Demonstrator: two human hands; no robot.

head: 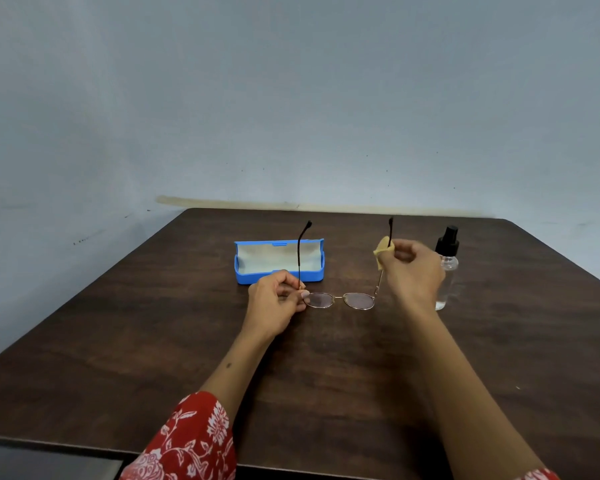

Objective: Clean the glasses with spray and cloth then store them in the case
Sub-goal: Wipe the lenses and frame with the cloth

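Gold-rimmed glasses [340, 300] are held above the table with lenses down and both dark temple arms pointing up. My left hand [277, 303] pinches the left temple near its hinge. My right hand [411, 271] pinches a small yellow cloth [381, 250] around the right temple, whose tip sticks out above the fingers. An open blue case [279, 261] with a pale lining lies behind the left hand. A clear spray bottle [445, 271] with a black pump top stands upright just right of my right hand, partly hidden by it.
Everything sits on a dark brown wooden table [153, 358] pushed against a pale blue-grey wall. Its near edge runs along the bottom of the view. A red patterned sleeve [191, 441] covers my left forearm.
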